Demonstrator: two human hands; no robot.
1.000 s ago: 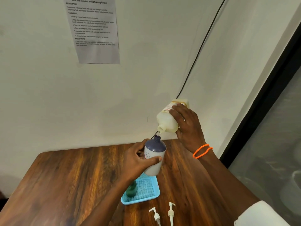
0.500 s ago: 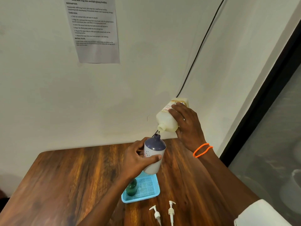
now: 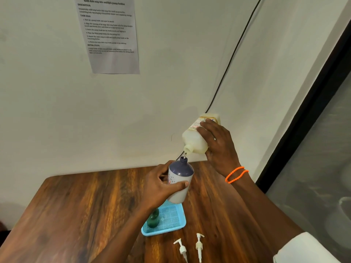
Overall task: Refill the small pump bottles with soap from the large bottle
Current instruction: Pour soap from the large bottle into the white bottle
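Note:
My left hand (image 3: 159, 188) grips a small white bottle with a dark blue top (image 3: 180, 179), held above the table with its neck open. My right hand (image 3: 218, 143) grips the large cream soap bottle (image 3: 195, 137), tipped mouth down, its spout just above the small bottle's neck. A thin stream of soap runs between the two openings. A small green bottle (image 3: 153, 218) stands in the light blue tray (image 3: 171, 223). Two white pump heads (image 3: 190, 247) lie loose on the wood, in front of the tray.
The wooden table (image 3: 76, 209) stands against a white wall. A printed sheet (image 3: 110, 35) hangs on the wall and a black cable (image 3: 235, 54) runs down it. A dark-framed glass panel (image 3: 313, 120) is at the right.
Both hands and both bottles stay almost where they were; the pouring goes on with the large bottle tilted the same way.

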